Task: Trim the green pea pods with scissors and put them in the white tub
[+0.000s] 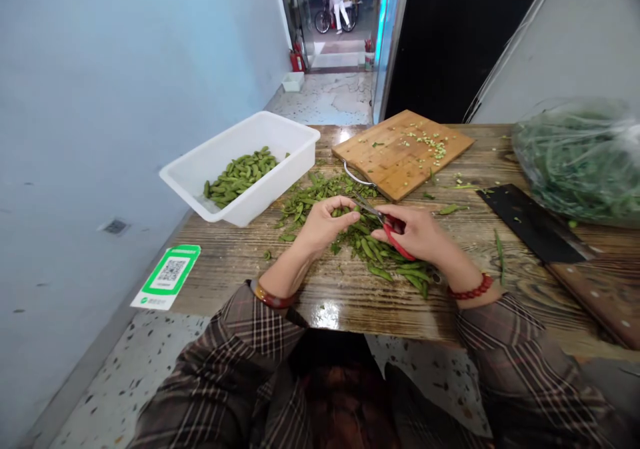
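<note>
Red-handled scissors (399, 241) are gripped in my right hand (417, 232), their blades pointing up and left toward my other hand. My left hand (327, 224) is closed in a pinch at the blade tips, with a green soybean pod (356, 210) mostly hidden by its fingers. Under and between both hands lies a loose heap of green pods (373, 249) and trimmings on the wooden table (235, 249). To the left, a white plastic tub (290, 135) holds many pods (243, 177).
A wooden cutting board (385, 145) with chopped bits lies behind the heap. On the right are a cleaver (530, 222) and a clear bag of greens (580, 162). A QR code card (169, 275) sits at the left edge. Beyond the doorway, a person (336, 1) stands by a bicycle.
</note>
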Available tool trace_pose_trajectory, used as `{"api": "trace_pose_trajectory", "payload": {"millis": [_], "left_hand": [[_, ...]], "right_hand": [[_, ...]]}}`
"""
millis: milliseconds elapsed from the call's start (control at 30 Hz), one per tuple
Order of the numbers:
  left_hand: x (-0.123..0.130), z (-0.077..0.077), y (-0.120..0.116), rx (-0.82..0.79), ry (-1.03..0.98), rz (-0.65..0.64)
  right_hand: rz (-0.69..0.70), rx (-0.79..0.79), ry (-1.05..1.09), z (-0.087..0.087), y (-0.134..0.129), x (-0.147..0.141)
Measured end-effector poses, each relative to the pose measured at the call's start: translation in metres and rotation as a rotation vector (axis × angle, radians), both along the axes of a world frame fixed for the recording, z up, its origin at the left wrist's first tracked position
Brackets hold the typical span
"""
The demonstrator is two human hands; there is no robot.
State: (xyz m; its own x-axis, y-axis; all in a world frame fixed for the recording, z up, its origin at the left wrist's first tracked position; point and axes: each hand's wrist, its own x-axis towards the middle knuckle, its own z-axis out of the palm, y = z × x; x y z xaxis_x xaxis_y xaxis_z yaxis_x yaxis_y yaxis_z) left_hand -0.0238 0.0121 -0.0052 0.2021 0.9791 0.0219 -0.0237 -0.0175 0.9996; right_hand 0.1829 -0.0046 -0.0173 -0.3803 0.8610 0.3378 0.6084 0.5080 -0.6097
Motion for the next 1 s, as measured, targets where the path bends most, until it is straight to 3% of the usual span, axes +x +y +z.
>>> {"api": "trace_pose_trajectory", "payload": {"millis": [267, 700, 833, 1000], "left_hand": [[0.0002, -0.0007, 0.0002, 0.076, 0.045, 0.004], [0.0009, 0.0002, -0.0002, 0.134, 0.06, -0.129], [0.0006, 0.0001, -0.0002, 0.009, 0.012, -0.086], [-0.0041, 0.0022, 0.0033, -0.176, -0.204, -0.025]], "right_hand": [[0.008, -0.009, 0.015, -0.0018, 0.0005, -0.0014], [0.04, -0.024, 0.001, -0.0012, -0.0023, -0.0043], [0.055, -0.037, 0.005, -0.0038, 0.0, -0.0028], [-0.058, -0.01, 0.043, -0.0025, 0.0002, -0.0031]]}}
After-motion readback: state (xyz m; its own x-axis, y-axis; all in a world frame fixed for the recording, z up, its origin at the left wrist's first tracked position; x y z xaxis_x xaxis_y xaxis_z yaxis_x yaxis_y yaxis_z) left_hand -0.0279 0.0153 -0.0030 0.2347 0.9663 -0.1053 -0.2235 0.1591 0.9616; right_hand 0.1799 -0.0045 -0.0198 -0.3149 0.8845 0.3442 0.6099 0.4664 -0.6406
